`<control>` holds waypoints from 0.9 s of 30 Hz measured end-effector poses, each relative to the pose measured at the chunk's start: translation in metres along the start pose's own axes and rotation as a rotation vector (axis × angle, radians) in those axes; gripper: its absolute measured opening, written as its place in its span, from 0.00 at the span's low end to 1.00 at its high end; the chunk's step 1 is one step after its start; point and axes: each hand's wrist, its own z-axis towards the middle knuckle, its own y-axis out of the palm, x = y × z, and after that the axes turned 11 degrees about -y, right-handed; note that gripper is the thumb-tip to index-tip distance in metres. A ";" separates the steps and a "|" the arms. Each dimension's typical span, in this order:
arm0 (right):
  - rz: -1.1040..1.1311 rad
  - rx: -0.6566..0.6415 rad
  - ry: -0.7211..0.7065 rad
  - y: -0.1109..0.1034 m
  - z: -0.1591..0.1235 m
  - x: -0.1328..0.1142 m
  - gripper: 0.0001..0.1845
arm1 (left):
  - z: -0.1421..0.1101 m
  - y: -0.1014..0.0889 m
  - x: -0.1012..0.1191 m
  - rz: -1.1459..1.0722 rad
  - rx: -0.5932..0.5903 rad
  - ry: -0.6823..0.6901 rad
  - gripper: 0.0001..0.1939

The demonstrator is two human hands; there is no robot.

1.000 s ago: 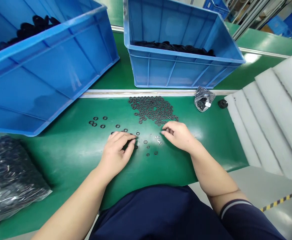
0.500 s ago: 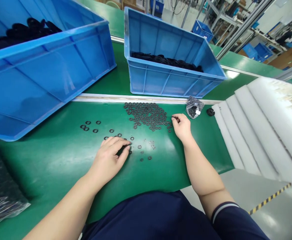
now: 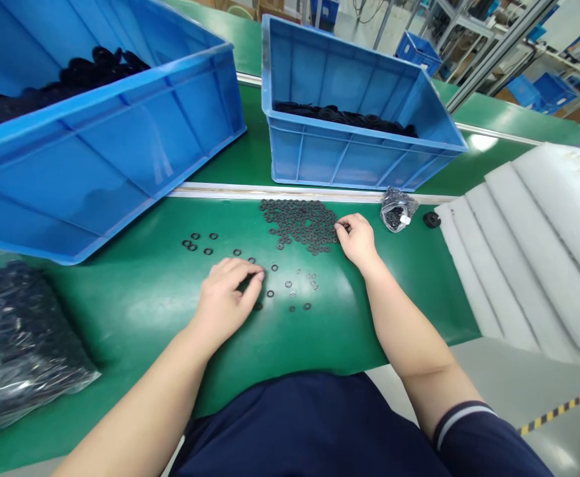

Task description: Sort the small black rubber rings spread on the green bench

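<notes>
At the right edge of a wide cluster of small black washers [image 3: 297, 222] is my right hand [image 3: 358, 240]. Its thumb and fingers curl together at the outermost washers; whatever they hold is too small to make out. My left hand [image 3: 228, 295] rests low over the green table [image 3: 155, 318], thumb and forefinger pinched together. What lies in that pinch is hidden. Around it several black rings [image 3: 208, 251] lie scattered, some partly covered by the hand. Between my hands are a few loose rings [image 3: 289, 284] and several thin, light-coloured rings [image 3: 312, 281].
Two blue bins [image 3: 171, 152] [image 3: 342, 156] with black parts stand at the back. A small clear bag [image 3: 396, 211] of black pieces and a black round part [image 3: 432, 219] lie right, near stacked white foam [image 3: 513, 252]. A large plastic bag [image 3: 26, 344] of black parts sits left.
The view has swung a little left. My right hand has shifted left against the edge of the washer cluster, covering stray washers there. My left hand has moved slightly away from me, uncovering a ring.
</notes>
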 end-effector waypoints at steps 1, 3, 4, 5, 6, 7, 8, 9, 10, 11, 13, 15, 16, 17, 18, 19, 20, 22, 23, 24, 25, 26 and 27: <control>-0.009 -0.007 -0.001 0.000 0.001 0.001 0.07 | 0.003 -0.004 -0.003 -0.013 0.061 -0.047 0.09; -0.028 -0.026 0.004 0.001 0.002 0.002 0.07 | 0.008 -0.012 -0.010 -0.035 0.179 -0.190 0.08; -0.042 -0.037 0.012 0.001 0.003 0.002 0.07 | 0.011 -0.016 -0.013 -0.047 0.220 -0.275 0.08; -0.058 -0.048 0.026 0.001 0.003 0.002 0.06 | 0.013 -0.018 -0.016 -0.063 0.247 -0.357 0.08; -0.074 -0.058 0.040 0.002 0.004 0.001 0.06 | 0.015 -0.019 -0.019 -0.084 0.260 -0.431 0.09; -0.088 -0.066 0.052 0.002 0.005 0.000 0.06 | 0.016 -0.019 -0.021 -0.108 0.264 -0.491 0.10; -0.098 -0.071 0.061 0.003 0.006 -0.001 0.06 | 0.017 -0.018 -0.023 -0.134 0.260 -0.536 0.10; -0.104 -0.072 0.064 0.003 0.006 -0.001 0.06 | 0.017 -0.017 -0.025 -0.154 0.253 -0.565 0.11; -0.106 -0.068 0.065 0.004 0.006 -0.002 0.06 | 0.017 -0.016 -0.025 -0.167 0.246 -0.578 0.12; -0.104 -0.058 0.069 0.004 0.007 -0.003 0.06 | 0.017 -0.014 -0.025 -0.167 0.241 -0.573 0.12; -0.085 -0.026 0.096 0.003 0.007 -0.003 0.07 | 0.016 -0.012 -0.023 -0.134 0.239 -0.515 0.12; -0.041 0.016 0.142 -0.001 0.008 0.000 0.08 | 0.014 -0.010 -0.020 -0.087 0.235 -0.436 0.12; -0.017 0.045 0.171 -0.004 0.007 0.002 0.09 | 0.013 -0.009 -0.019 -0.071 0.230 -0.407 0.11; 0.004 0.077 0.202 -0.008 0.007 0.005 0.09 | 0.012 -0.009 -0.018 -0.061 0.222 -0.391 0.11; 0.018 0.113 0.235 -0.012 0.005 0.010 0.10 | 0.012 -0.008 -0.018 -0.058 0.215 -0.386 0.11; 0.028 0.148 0.271 -0.016 0.003 0.015 0.09 | 0.012 -0.008 -0.018 -0.057 0.211 -0.389 0.11; 0.034 0.182 0.305 -0.021 0.000 0.020 0.09 | 0.012 -0.008 -0.019 -0.059 0.212 -0.400 0.11; 0.054 0.234 0.365 -0.030 -0.008 0.029 0.09 | 0.014 -0.008 -0.022 -0.078 0.225 -0.444 0.12; 0.067 0.248 0.389 -0.035 -0.012 0.033 0.09 | 0.015 -0.008 -0.025 -0.097 0.240 -0.475 0.12; 0.079 0.247 0.408 -0.039 -0.017 0.034 0.08 | 0.017 -0.009 -0.027 -0.121 0.259 -0.510 0.12; 0.087 0.225 0.417 -0.044 -0.022 0.034 0.08 | 0.018 -0.010 -0.030 -0.147 0.281 -0.542 0.12; 0.092 0.179 0.413 -0.048 -0.027 0.031 0.07 | 0.019 -0.011 -0.032 -0.171 0.307 -0.568 0.13; 0.098 0.113 0.393 -0.053 -0.031 0.025 0.06 | 0.020 -0.012 -0.034 -0.192 0.336 -0.587 0.13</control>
